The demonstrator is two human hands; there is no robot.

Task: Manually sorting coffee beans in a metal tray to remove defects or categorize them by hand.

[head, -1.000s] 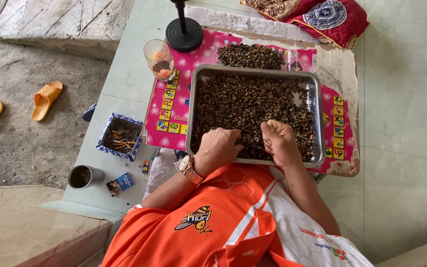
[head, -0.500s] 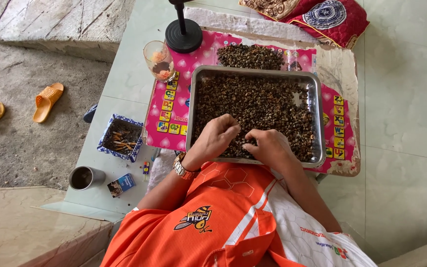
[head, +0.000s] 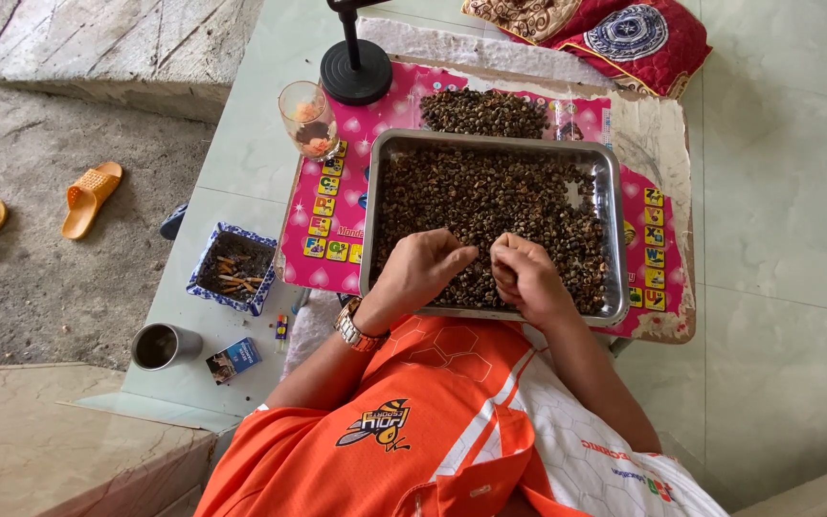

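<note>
Pale green tiled floor (head: pixel 787 191) underfoot, seen from overhead, with rough bare ground to one side. Nearest, an orange and white shirt (head: pixel 452 431) and two forearms reaching forward, a metal wristwatch (head: pixel 351 325) on the left one. Left hand (head: pixel 423 273) curled, fingers drawn together and resting on the near edge of the load; right hand (head: pixel 526 278) just beside it, fingers bunched and pinching among the pieces, though whether anything sits between the fingertips cannot be told. Both over the near side of a shallow metal tray (head: pixel 614 239) filled with small dark dried bits (head: pixel 490 206), likely light, loose and dry, prone to scatter and roll; probably best taken a few at a time by fingertip pinch, or scooped with a cupped palm, and judged brittle enough to crumble under hard pressure. Underneath, a pink printed mat (head: pixel 332 225) with little coloured squares. Off to the left on the tile, a blue and white patterned dish (head: pixel 205 263) of stubs, a dark metal cup (head: pixel 158 345), a small blue box (head: pixel 234 358). Further out, a second heap of dark bits (head: pixel 480 110) on the mat, a drinking glass (head: pixel 306 117), a black round stand base (head: pixel 356 77). Farthest, a red patterned cushion (head: pixel 624 38), and two orange sandals (head: pixel 35 206) on the bare ground.
</note>
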